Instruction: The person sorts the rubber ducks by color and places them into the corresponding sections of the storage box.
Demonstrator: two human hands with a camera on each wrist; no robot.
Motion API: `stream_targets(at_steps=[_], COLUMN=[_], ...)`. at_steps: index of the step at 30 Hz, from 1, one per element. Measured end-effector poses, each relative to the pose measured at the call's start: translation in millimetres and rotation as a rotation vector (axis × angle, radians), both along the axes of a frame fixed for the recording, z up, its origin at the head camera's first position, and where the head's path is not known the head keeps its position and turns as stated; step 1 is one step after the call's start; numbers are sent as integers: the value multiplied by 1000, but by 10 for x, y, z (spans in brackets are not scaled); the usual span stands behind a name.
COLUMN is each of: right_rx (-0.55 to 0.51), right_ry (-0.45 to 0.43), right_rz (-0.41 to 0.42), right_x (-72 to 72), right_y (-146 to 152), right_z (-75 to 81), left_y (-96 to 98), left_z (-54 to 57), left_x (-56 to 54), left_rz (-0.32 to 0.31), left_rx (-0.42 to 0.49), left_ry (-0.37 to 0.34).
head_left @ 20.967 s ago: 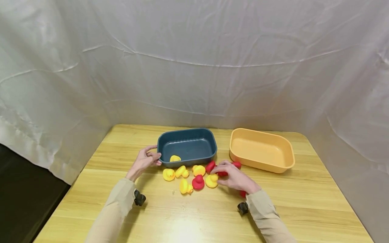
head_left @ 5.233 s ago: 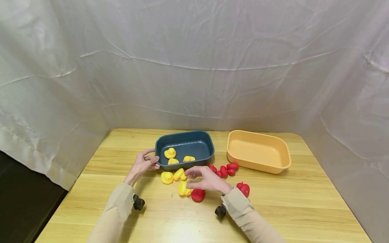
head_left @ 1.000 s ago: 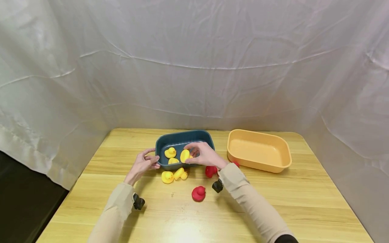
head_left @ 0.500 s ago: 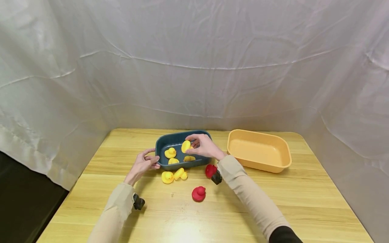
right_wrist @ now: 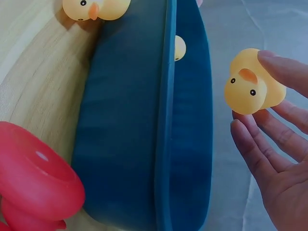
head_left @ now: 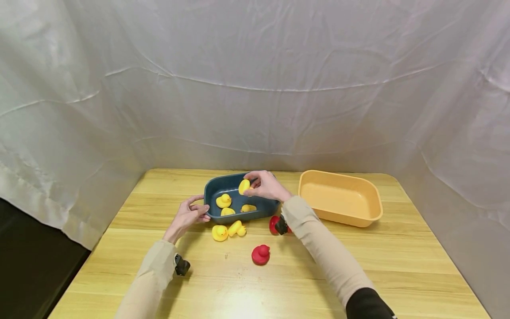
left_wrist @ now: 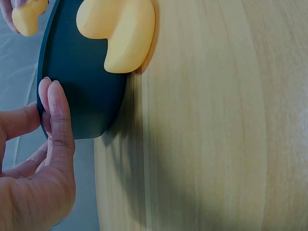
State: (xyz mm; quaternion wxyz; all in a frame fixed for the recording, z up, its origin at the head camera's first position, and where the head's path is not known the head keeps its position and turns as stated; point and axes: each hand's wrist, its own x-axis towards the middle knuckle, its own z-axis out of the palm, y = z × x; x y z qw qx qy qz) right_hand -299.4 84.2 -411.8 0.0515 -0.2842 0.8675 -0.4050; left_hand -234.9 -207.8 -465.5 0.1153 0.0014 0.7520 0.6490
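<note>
My left hand (head_left: 188, 215) grips the left end of a dark blue bin (head_left: 259, 214), and the left wrist view shows fingers and thumb on either side of its rim. Over the bin, my right hand (head_left: 270, 186) pinches a yellow rubber duck (head_left: 244, 187); the right wrist view shows that duck (right_wrist: 245, 89) between thumb and fingers, above the rim. Three yellow ducks lie inside the bin, one being the upright duck (head_left: 224, 201) at the left. On the table in front sit a yellow duck (head_left: 219, 233) and a tipped yellow duck (head_left: 237, 228).
A red duck (head_left: 260, 255) sits nearer on the wooden table (head_left: 191, 292). Another red duck (head_left: 274, 225) is partly hidden by the right wrist's camera. An orange bin (head_left: 340, 217) stands at right, and a grey curtain (head_left: 255, 110) hangs behind.
The bin held one yellow duck at first and three now. Over the last second my right hand has lifted its duck away from the front wall, farther back. My left hand stays put.
</note>
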Motion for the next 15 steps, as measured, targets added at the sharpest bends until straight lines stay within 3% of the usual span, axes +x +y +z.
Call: stream_targets(at_steps=[15], right_rx=[24], right_ry=[-70], right_rz=[-65], right_x=[-131], right_y=[-73], right_z=[-115], left_y=[12], left_z=[12], left_x=[10], left_rz=[6], left_rx=[0], left_ry=[2])
